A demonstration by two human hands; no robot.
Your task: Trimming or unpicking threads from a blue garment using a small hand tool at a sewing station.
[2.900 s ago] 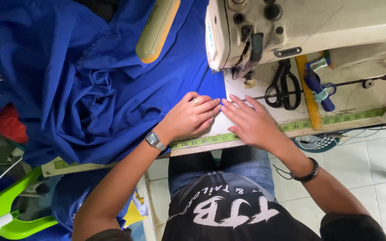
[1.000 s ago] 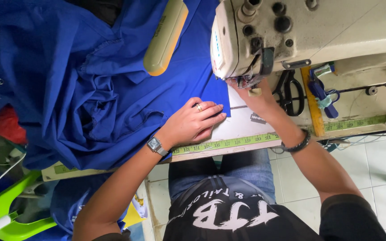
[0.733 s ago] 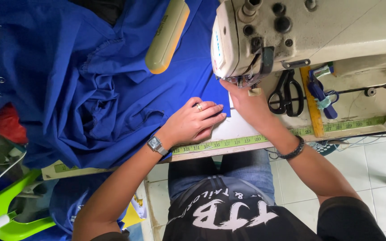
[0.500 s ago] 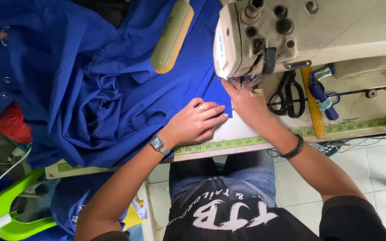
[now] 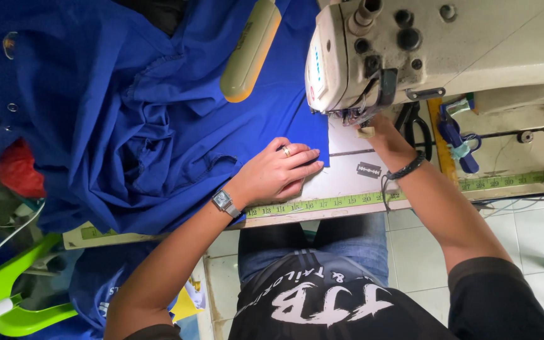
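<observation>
**Hands at a sewing machine, seen from above**

The left hand (image 5: 278, 173) lies flat, palm down, on the blue cloth (image 5: 152, 119), fingers spread and pressing on the cloth's straight edge; it clasps nothing. A ring sits on 1 finger and a square-faced watch (image 5: 223, 201) on the wrist. The cloth covers the left part of the table (image 5: 347, 182) in loose folds, and its right edge ends just beside the machine head. The right hand (image 5: 373, 123) reaches under the head of the machine (image 5: 436, 50), next to the needle area; its fingers are hidden behind the machine, so whether they are closed or released cannot be told. A dark cord bracelet (image 5: 407, 167) circles the right wrist.

A razor blade (image 5: 368, 169) lies on the bare table between the 2 forearms, just left of the right wrist. A tape measure (image 5: 322, 203) runs along the table's near edge. Black scissors (image 5: 413, 123) lie behind the right forearm, partly hidden. A blue-handled tool (image 5: 458, 141) lies to their right, below the machine body. A cream, oblong pad (image 5: 250, 50) rests on the cloth to the left of the machine head. A green plastic frame (image 5: 7, 296) shows at lower left, beside the table.
</observation>
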